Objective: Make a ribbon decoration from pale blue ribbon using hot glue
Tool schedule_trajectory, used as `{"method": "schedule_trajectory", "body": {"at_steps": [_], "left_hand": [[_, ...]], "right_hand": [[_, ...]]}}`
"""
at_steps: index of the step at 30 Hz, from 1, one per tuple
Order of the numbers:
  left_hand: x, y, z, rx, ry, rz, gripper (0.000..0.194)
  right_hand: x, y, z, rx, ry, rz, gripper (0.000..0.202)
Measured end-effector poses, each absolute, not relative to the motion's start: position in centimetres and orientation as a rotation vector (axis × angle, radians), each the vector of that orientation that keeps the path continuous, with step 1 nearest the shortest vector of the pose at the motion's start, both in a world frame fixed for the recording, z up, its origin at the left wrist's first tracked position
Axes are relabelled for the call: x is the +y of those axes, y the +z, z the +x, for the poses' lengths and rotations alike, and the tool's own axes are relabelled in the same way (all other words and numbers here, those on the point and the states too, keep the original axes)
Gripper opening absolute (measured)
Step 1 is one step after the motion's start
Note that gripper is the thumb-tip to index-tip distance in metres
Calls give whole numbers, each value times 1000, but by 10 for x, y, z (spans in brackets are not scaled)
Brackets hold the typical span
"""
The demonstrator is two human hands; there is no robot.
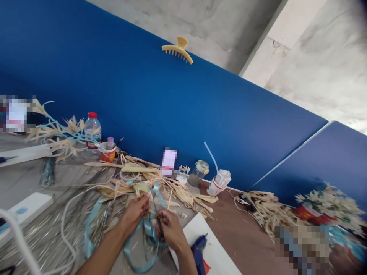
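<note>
The big wall (pixel 143 95) is bright blue, all one plain colour, and turns a bit purple at the right; the claw clip (pixel 177 49) is yellow; the ceiling (pixel 206 23) is grey with blotchy marks; the bottle (pixel 92 130) is see-through, with a red cap and a red and blue label; the small cup (pixel 108 153) is red with yellow marks; the paper cup (pixel 214 188) is white with a red band; the ribbon (pixel 91 225) is shiny light blue; the husks (pixel 177 189) are tan and cream; the scissors (pixel 159 225) have black handles; the glue gun (pixel 197 252) is dark blue; the board (pixel 210 244) is plain white; the tabletop (pixel 237 236) is brown.
</note>
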State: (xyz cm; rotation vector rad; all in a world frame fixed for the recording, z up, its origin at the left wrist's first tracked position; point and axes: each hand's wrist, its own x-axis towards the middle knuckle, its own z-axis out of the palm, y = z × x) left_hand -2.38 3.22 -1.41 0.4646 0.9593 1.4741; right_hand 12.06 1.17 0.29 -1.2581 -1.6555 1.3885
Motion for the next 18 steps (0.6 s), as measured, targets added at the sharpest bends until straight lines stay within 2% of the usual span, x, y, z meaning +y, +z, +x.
{"method": "schedule_trajectory", "body": {"at_steps": [11, 18], "left_hand": [[32, -15, -24, 917, 1493, 459, 39], [33, -17, -24, 894, 1499, 405, 37]], "right_hand": [[12, 3, 121, -1635, 1413, -1281, 14], [16, -2, 120, -1646, 1304, -1326, 16]]}}
